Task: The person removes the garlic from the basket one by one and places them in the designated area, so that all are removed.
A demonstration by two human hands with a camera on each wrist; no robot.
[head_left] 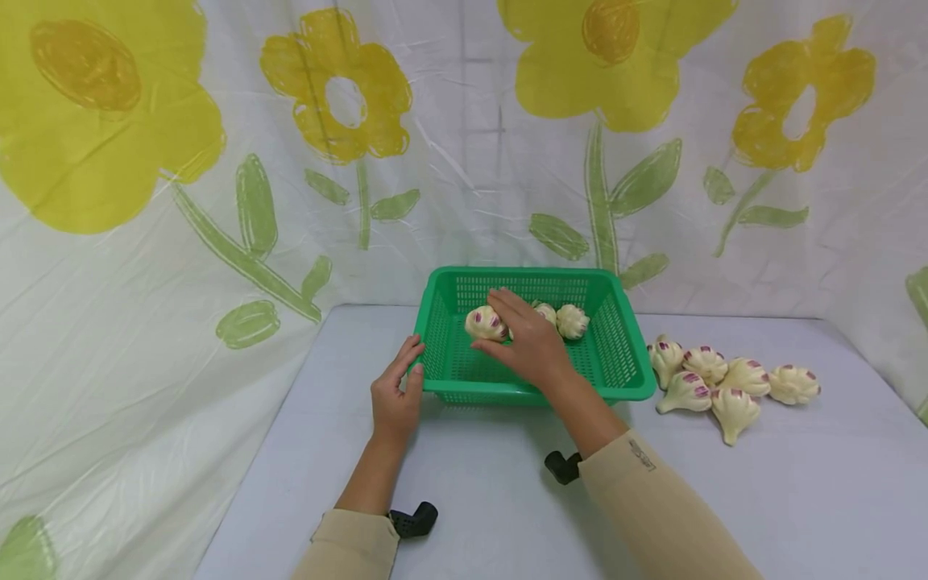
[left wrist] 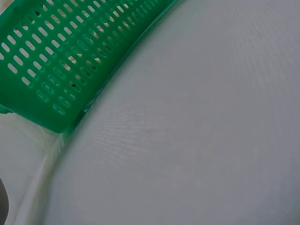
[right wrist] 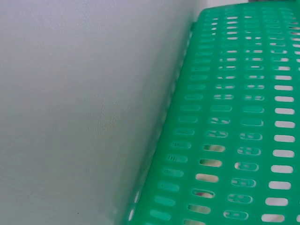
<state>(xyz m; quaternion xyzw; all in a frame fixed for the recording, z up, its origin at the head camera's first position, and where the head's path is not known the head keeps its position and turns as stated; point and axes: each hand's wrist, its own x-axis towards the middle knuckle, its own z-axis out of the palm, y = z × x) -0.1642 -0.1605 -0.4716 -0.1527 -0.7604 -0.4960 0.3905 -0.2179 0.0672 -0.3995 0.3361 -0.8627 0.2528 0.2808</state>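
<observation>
A green plastic basket with slotted walls stands on the table. My right hand reaches over its front rim, thumb and fingers around a cream garlic bulb with purple marks. Right of that hand another garlic bulb lies in the basket, and more bulbs beside it are partly hidden by the hand. At the basket's left front corner, my left hand touches the rim with fairly straight fingers. Both wrist views show only the basket's outer wall and the tabletop, with the fingers out of sight.
Several garlic bulbs lie in a group on the table, right of the basket. The table has a pale cover. Behind it hangs a white curtain with yellow flowers. A black wrist device sits at the left sleeve.
</observation>
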